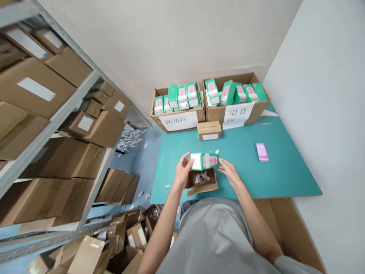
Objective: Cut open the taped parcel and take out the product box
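Observation:
A green product box [210, 161] with a pink picture and a white end is held level above the near edge of the table. My left hand [183, 170] grips its white end, thumb on top. At the opposite end, the fingertips of my right hand [229, 171] press against the box's edge. Directly below, a small open cardboard carton [211, 186] stands with its front flap folded out. Crumpled paper [200, 177] lies inside it. Behind the product box sits a small closed carton [209, 131] with a white label.
Two larger labelled cartons, a left one [178, 121] and a right one [216, 113], hold several green and pink boxes at the back of the teal table [239, 152]. A phone-like pink object [261, 152] lies rightward. Shelving [85, 95] with cartons lines the left; cartons [88, 253] crowd the floor.

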